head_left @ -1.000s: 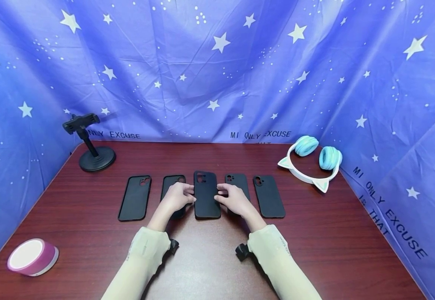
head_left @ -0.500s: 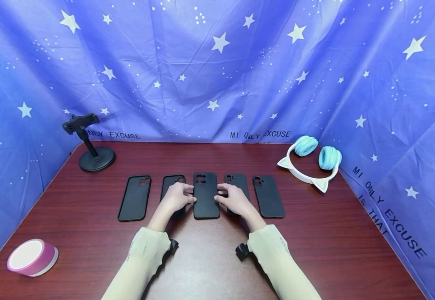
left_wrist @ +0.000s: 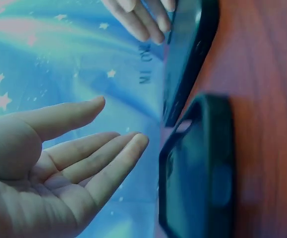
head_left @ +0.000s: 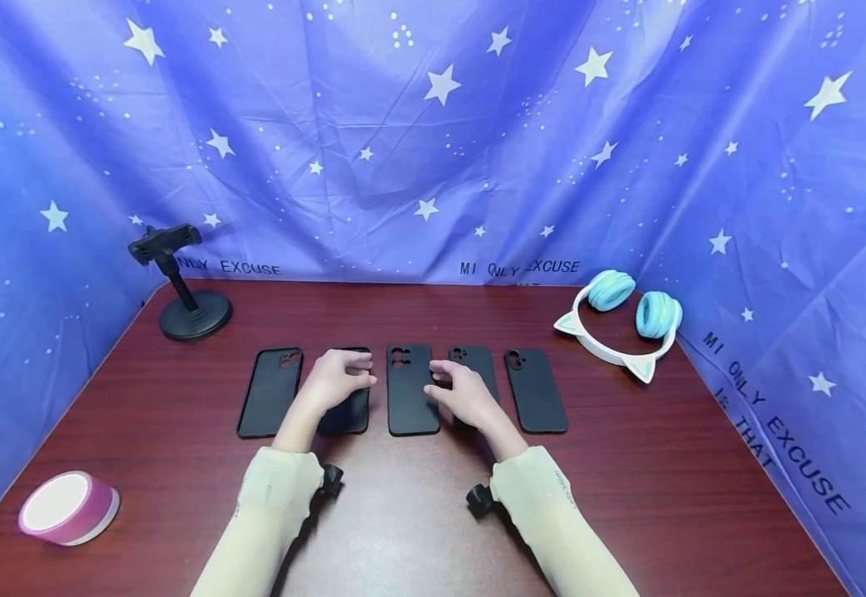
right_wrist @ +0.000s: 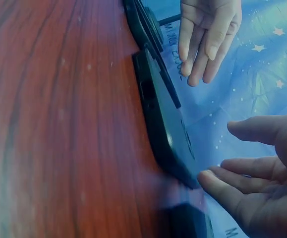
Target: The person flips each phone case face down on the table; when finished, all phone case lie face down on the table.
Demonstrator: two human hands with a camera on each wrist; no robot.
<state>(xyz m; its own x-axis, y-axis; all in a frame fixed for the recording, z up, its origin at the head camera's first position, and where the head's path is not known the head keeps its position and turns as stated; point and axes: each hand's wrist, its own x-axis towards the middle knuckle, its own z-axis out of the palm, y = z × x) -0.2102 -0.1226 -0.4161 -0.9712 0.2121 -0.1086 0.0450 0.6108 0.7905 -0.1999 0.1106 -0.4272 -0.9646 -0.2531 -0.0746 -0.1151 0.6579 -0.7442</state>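
Several black phone cases lie in a row on the table. My left hand (head_left: pixel 334 381), fingers extended and thumb apart, hovers over the second case from the left (head_left: pixel 347 419), whose hollow side faces up in the left wrist view. A gap separates it from the middle phone case (head_left: pixel 413 396), which lies back side up. My right hand (head_left: pixel 466 394) has its loosely bent fingertips by that case's right edge; whether they touch is unclear. Beneath the right hand is another phone case (head_left: pixel 480 362), partly hidden. In the right wrist view, nothing sits between the right thumb and fingers.
At the row's ends lie a hollow-side-up phone case (head_left: pixel 269 396) and a back-side-up one (head_left: pixel 539 396). A black phone stand (head_left: pixel 194 315) is back left, cat-ear headphones (head_left: pixel 603 347) back right. A pink-and-white round object (head_left: pixel 70 507) sits front left. A starry curtain (head_left: pixel 373 207) surrounds the table.
My left hand has let go of the middle phone case and shifted left over the neighbouring one. The middle case, slightly raised earlier, now lies flat. The right hand has barely moved.
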